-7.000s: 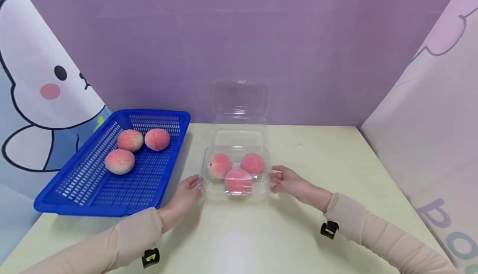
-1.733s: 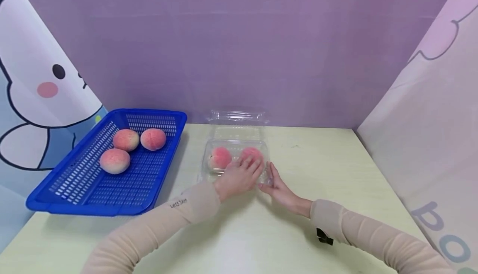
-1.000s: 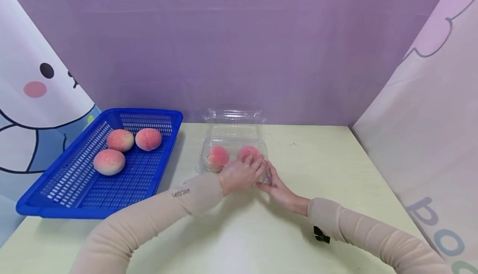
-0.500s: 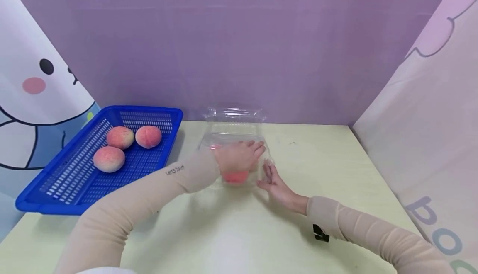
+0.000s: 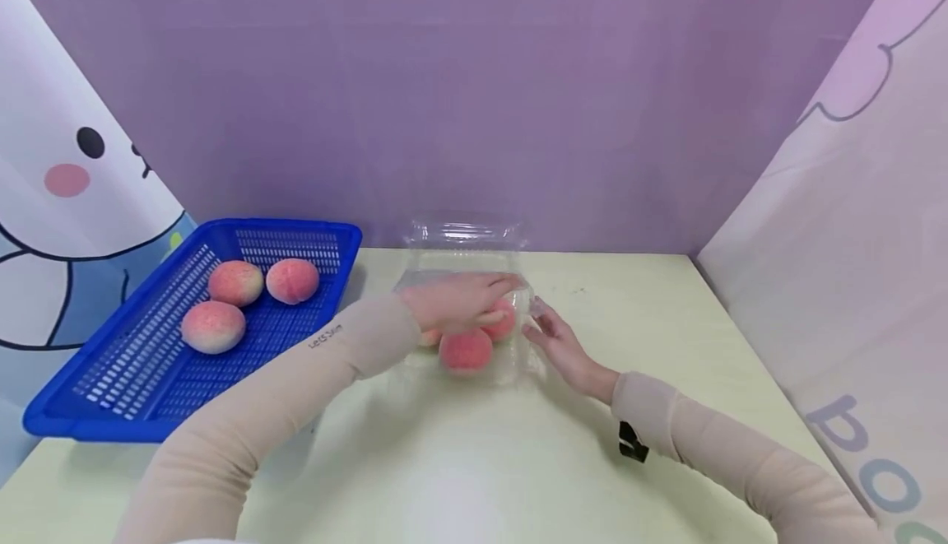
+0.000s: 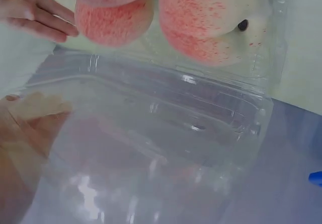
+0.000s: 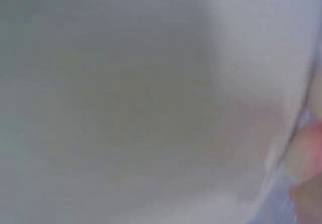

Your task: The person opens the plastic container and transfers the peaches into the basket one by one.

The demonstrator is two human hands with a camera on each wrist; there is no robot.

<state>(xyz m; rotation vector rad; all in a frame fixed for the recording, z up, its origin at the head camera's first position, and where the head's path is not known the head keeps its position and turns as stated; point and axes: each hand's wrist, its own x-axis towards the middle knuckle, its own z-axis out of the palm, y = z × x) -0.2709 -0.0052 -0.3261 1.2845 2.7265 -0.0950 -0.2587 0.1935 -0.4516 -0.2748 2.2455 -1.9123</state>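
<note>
A clear plastic clamshell box (image 5: 511, 367) stands open on the table with three pink peaches in it: a front peach (image 5: 465, 352), a right peach (image 5: 501, 322) and a left peach (image 5: 429, 337) mostly hidden by the left hand. My left hand (image 5: 462, 299) reaches across the box above the peaches, fingers stretched toward its far right corner. The raised lid (image 5: 467, 233) leans back behind; in the left wrist view the lid (image 6: 151, 148) overlaps the left hand (image 6: 22, 158). Beside the box's right wall, my right hand (image 5: 566, 351) has fingers and thumb apart, fingertips at the plastic.
On the left stands a blue perforated basket (image 5: 344, 276) holding three peaches: a front one (image 5: 213, 327), a back left one (image 5: 235, 283) and a back right one (image 5: 292, 281). A purple wall (image 5: 474, 99) rises behind the pale table (image 5: 629, 305); printed panels flank both sides.
My left hand has moved from the front of the box toward its far side, uncovering the front peach. The right hand has shifted slightly up along the box's right side.
</note>
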